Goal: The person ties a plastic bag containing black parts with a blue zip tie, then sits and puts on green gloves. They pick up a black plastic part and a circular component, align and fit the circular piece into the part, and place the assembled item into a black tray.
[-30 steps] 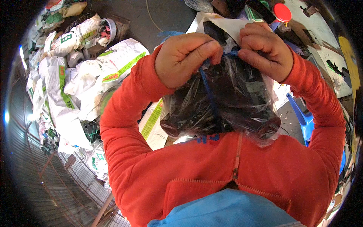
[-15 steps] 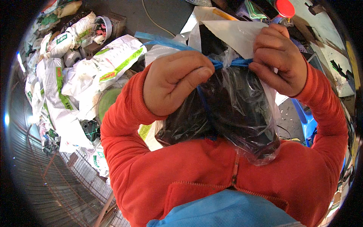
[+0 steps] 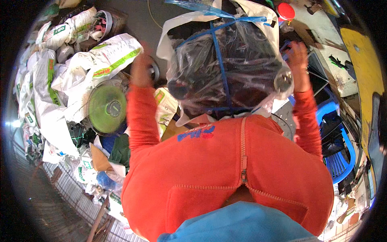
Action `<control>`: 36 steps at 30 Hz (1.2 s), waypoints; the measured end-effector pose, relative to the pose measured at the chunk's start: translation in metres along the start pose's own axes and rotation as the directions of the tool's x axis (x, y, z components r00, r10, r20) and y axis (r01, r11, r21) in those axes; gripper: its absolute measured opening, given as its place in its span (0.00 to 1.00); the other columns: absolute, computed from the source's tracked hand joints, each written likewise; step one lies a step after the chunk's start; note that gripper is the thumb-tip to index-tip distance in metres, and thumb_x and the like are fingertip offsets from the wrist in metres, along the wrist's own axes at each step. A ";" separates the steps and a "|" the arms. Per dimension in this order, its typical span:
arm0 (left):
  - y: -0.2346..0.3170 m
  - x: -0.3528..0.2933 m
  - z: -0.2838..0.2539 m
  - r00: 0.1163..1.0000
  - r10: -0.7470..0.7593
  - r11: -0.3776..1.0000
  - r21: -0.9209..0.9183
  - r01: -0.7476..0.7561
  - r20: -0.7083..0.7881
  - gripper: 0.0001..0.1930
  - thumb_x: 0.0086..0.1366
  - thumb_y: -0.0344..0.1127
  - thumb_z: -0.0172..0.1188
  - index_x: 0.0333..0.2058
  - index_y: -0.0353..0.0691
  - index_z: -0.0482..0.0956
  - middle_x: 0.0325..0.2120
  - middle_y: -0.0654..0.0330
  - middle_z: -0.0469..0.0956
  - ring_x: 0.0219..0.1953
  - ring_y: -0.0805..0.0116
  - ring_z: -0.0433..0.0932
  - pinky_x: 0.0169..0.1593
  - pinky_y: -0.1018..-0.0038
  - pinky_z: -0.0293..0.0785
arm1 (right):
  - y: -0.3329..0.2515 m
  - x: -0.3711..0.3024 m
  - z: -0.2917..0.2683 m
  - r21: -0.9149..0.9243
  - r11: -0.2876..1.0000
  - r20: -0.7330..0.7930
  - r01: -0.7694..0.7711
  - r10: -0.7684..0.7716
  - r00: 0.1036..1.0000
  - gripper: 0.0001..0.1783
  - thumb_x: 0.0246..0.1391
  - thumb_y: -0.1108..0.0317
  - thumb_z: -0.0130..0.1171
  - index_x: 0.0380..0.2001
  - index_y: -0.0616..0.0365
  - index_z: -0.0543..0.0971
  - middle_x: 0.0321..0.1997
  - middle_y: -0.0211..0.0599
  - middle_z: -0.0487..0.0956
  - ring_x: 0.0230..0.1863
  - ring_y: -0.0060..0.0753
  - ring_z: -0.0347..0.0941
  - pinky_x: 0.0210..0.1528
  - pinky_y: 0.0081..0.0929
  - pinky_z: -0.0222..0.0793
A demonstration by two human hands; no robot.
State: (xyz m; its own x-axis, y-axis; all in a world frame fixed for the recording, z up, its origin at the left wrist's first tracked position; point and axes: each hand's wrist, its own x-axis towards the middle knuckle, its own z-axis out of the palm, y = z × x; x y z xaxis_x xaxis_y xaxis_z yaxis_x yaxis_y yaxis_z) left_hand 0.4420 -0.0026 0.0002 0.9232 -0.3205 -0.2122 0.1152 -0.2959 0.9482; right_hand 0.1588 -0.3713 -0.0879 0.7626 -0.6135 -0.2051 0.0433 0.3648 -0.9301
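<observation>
A bulky bundle of dark pieces in clear plastic [image 3: 197, 66] stands right in front of my chest. Blue plastic twine [image 3: 220, 60] crosses over it and gathers the plastic at the top, with loose ends sticking out to both sides. White sheeting [image 3: 163, 52] shows around its edges. My left hand [image 3: 142, 66], smeared by motion, is apart from the bundle on its left. Close by the bundle's right side is my right hand [image 3: 297, 60], also blurred; I cannot tell whether it touches the plastic. The fingers of both hands are too unclear to read.
A round green fan [image 3: 107, 108] stands at the left, beside a heap of white printed sacks [image 3: 115, 56]. To the right is a blue plastic chair [image 3: 348, 159]. A red round lid [image 3: 285, 12] is at the far right, near a yellow panel [image 3: 360, 64].
Both hands have let go of the blue twine at the bundle's top and moved apart, down to either side. More of the bundle's front now shows, and it sits higher in view.
</observation>
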 end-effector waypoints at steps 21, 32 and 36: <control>-0.137 -0.213 0.045 0.987 0.034 0.474 -0.872 0.125 0.160 0.36 0.66 0.58 0.34 0.62 0.34 0.51 0.59 0.49 0.60 0.58 0.58 0.63 0.61 0.64 0.58 | 0.039 0.116 0.032 0.156 0.980 0.351 -0.124 0.062 0.934 0.42 0.55 0.36 0.40 0.58 0.63 0.61 0.57 0.46 0.68 0.57 0.42 0.65 0.61 0.38 0.58; -0.109 -0.202 0.036 0.878 -0.478 0.131 -0.990 0.048 -0.020 0.33 0.65 0.56 0.36 0.48 0.26 0.70 0.42 0.45 0.75 0.44 0.58 0.75 0.53 0.68 0.68 | 0.008 0.120 0.049 -0.069 0.970 0.074 -0.235 0.240 0.968 0.38 0.56 0.36 0.39 0.58 0.57 0.64 0.54 0.43 0.71 0.54 0.44 0.67 0.57 0.44 0.62; -0.084 -0.188 0.033 0.880 -0.474 0.130 -0.989 0.065 -0.004 0.30 0.67 0.52 0.36 0.41 0.28 0.76 0.37 0.49 0.78 0.39 0.63 0.75 0.49 0.70 0.70 | 0.003 0.119 0.070 -0.123 0.968 0.111 -0.217 0.231 0.967 0.38 0.56 0.36 0.39 0.57 0.57 0.64 0.54 0.43 0.71 0.54 0.44 0.67 0.57 0.44 0.62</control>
State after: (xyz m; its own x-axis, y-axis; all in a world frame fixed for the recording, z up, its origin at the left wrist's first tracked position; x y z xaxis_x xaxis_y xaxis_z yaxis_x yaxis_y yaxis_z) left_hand 0.2463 0.0533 -0.0475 0.7598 -0.1380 -0.6354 0.4378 0.8311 0.3430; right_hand 0.2950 -0.3942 -0.0936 0.8186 -0.4313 -0.3792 -0.2033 0.3999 -0.8937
